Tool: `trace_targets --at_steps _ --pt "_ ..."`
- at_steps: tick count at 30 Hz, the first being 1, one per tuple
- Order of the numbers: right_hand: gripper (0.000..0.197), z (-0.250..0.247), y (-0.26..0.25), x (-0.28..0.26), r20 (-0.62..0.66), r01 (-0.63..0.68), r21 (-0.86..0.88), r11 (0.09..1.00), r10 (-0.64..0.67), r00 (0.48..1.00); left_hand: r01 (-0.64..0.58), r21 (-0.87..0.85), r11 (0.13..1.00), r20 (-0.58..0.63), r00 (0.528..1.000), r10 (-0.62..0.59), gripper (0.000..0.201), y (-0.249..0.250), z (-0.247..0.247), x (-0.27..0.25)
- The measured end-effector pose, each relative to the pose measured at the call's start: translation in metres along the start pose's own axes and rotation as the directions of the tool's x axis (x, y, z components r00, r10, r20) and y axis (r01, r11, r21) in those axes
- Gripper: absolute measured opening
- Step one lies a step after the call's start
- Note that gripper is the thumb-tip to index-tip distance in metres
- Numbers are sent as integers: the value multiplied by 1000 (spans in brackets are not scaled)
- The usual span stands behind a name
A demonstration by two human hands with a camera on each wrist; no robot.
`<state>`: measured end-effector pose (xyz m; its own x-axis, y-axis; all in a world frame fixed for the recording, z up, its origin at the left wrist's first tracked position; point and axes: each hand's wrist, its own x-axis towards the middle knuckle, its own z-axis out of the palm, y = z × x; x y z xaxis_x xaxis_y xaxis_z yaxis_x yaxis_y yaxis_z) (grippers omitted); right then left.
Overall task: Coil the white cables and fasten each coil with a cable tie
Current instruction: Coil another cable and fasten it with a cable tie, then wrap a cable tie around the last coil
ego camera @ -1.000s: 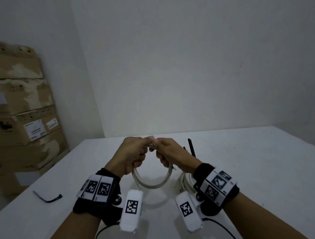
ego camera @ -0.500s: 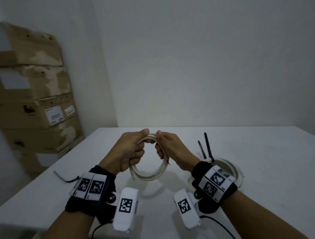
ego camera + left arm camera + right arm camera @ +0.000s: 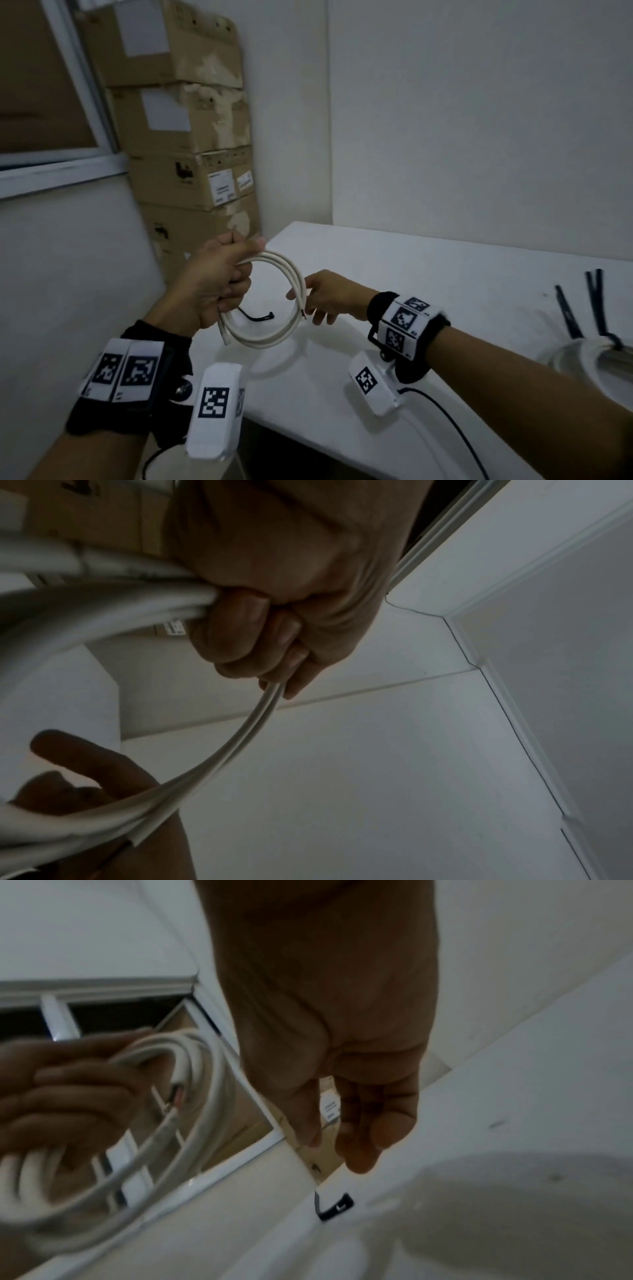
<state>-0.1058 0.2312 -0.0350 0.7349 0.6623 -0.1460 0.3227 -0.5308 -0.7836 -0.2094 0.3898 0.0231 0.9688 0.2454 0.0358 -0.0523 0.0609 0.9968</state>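
Observation:
My left hand (image 3: pixel 219 281) grips a small coil of white cable (image 3: pixel 260 342) by its upper left side and holds it above the table's left end. The wrist views show the fingers (image 3: pixel 246 620) curled round the strands (image 3: pixel 240 737) of the coil (image 3: pixel 214 1085). My right hand (image 3: pixel 329 294) hovers just right of the coil with loose fingers (image 3: pixel 359 1137) and holds nothing. A black cable tie (image 3: pixel 258 318) lies on the table below the coil; in the right wrist view the tie (image 3: pixel 334 1207) is under my right hand.
A second white coil (image 3: pixel 575 356) with black tie tails (image 3: pixel 596 301) lies at the right edge of the white table (image 3: pixel 445 274). Stacked cardboard boxes (image 3: pixel 185 137) stand against the wall beyond the table's left end, next to a window (image 3: pixel 34 85).
The view has swung left and both hands moved toward the table's left end. My right hand has let go of the coil, which my left hand now holds alone.

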Motion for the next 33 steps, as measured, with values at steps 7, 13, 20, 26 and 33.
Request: trace_targets --at_steps 7,13,20,26,33 --pt "41 48 -12 60 178 190 -573 797 -105 978 31 7 999 -40 999 -31 30 -19 -33 13" --pt "20 50 3 66 119 150 -640 754 -96 988 59 -54 997 -33 998 -61 20 -20 -36 23" --pt "25 19 28 25 70 59 -757 651 -9 998 27 -90 996 -48 998 -32 36 -11 2 21" --pt "31 -8 36 -8 35 41 -620 783 -24 999 -59 -12 998 -102 993 57 32 1 29 10" --pt "46 10 23 -13 170 187 -745 640 -88 982 -60 15 998 -113 992 61 27 6 38 1"
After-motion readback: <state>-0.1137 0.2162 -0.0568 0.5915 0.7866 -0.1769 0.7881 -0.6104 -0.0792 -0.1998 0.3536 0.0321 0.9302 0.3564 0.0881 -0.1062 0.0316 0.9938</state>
